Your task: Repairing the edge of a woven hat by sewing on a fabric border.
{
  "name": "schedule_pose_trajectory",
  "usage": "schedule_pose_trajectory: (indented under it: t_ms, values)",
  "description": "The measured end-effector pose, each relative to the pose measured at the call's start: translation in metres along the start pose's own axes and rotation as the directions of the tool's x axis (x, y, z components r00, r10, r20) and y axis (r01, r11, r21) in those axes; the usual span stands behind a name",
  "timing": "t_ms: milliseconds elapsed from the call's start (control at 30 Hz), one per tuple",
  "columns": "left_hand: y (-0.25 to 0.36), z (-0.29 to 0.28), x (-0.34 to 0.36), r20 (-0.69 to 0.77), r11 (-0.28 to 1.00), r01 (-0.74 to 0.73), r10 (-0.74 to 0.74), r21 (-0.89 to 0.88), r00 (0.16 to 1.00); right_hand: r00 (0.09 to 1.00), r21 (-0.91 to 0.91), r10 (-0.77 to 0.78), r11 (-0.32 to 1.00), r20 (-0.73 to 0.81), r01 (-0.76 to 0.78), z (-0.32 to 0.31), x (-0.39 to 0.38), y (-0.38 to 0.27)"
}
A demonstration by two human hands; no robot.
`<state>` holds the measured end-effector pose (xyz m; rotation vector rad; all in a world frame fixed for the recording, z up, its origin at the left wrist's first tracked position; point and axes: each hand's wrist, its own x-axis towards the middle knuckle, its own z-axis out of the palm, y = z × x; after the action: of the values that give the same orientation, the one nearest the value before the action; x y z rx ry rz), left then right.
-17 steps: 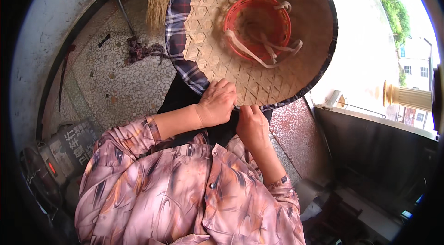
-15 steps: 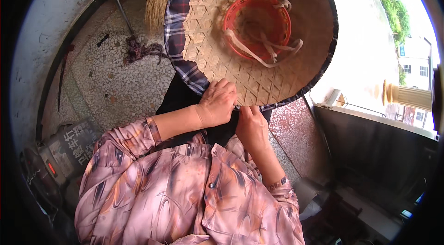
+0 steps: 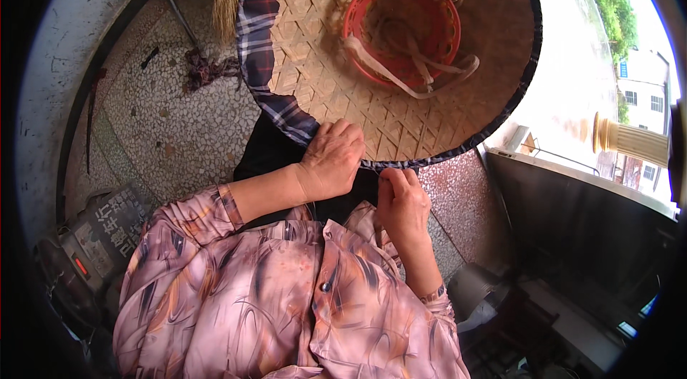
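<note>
A wide woven bamboo hat (image 3: 315, 42) lies inside-up over my dark-clad lap, its edge bound in navy plaid cloth (image 3: 261, 35), with a red ring-shaped inner band (image 3: 358, 14) and looped pale straps (image 3: 379, 67). My left hand (image 3: 330, 158) grips the near rim, fingers curled over the cloth. My right hand (image 3: 404, 203) is pinched just below the rim, a little right of the left; what it holds is too small to make out, perhaps a thread.
A straw broom (image 3: 227, 0) and a metal pole (image 3: 168, 0) with a rag mop head (image 3: 204, 71) stand on the speckled floor. A dark bag (image 3: 100, 236) sits at left. A dark panel (image 3: 558, 214) stands at right, beside the bright doorway with a pillar (image 3: 637, 143).
My right hand has shifted right and down, slightly away from the rim and from my left hand. The hat appears a little further left and higher in view, and slightly larger.
</note>
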<state>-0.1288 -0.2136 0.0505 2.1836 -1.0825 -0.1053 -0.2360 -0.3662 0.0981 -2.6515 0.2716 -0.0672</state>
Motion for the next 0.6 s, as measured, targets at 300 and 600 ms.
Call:
schedule_pose_trajectory:
  t_ms: [300, 600]
  values:
    - [-0.002, 0.002, 0.003, 0.061, 0.999, 0.035, -0.036, 0.016, 0.997, 0.999, 0.095, 0.05, 0.994, 0.021, -0.052, 0.009, 0.008, 0.0]
    - [-0.006, 0.005, 0.001, 0.008, 0.998, 0.007, -0.006, -0.06, 1.0, 0.998, 0.136, 0.062, 0.989, 0.005, -0.062, 0.034, 0.008, 0.007]
